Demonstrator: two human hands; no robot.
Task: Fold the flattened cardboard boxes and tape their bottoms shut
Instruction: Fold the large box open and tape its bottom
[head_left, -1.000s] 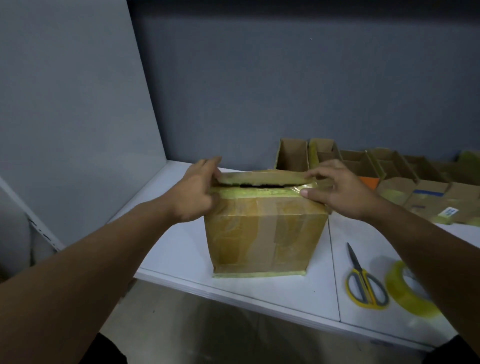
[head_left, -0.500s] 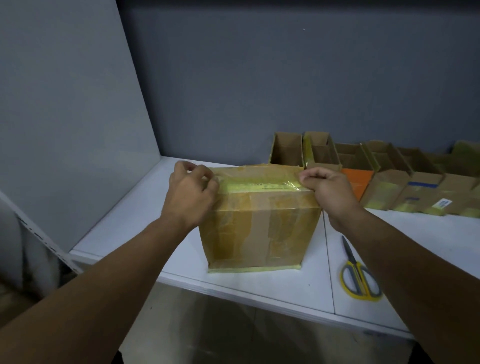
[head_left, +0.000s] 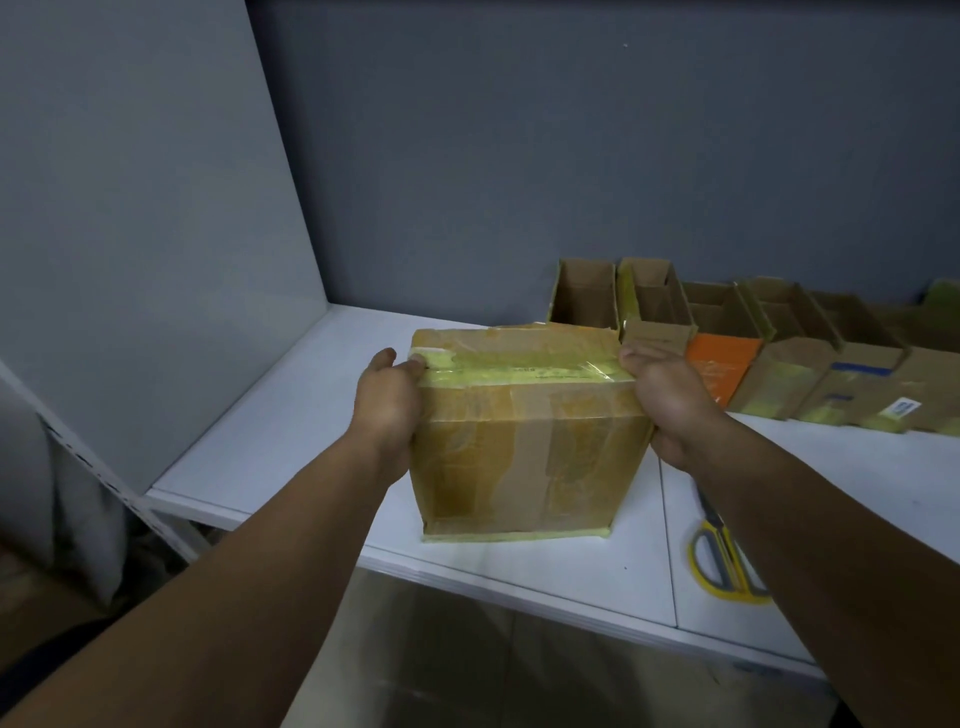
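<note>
A: Where is the cardboard box (head_left: 530, 452) right now?

B: Middle of the frame, standing on the white table (head_left: 291, 415) close to its front edge, with its closed flaps facing up. A strip of yellowish clear tape (head_left: 519, 371) runs left to right across the top, over the seam

A: And the hands?

B: One at each end of that strip. The left hand (head_left: 387, 402) clasps the box's upper left corner, its palm against the side and its thumb lying on the end of the tape. The right hand (head_left: 670, 400) curls over the upper right corner, fingertips bent down onto the other end of the tape, palm against the right side

A: Anything else on the table?

B: Yellow-handled scissors (head_left: 727, 561) lie flat at the lower right, partly hidden behind the right forearm. Further back, along the grey wall (head_left: 571, 156) at the right of the frame, stands a row of open cardboard boxes (head_left: 582, 296), touching side by side. One of them, an orange-fronted box (head_left: 719, 364), sits just beyond the right hand
</note>
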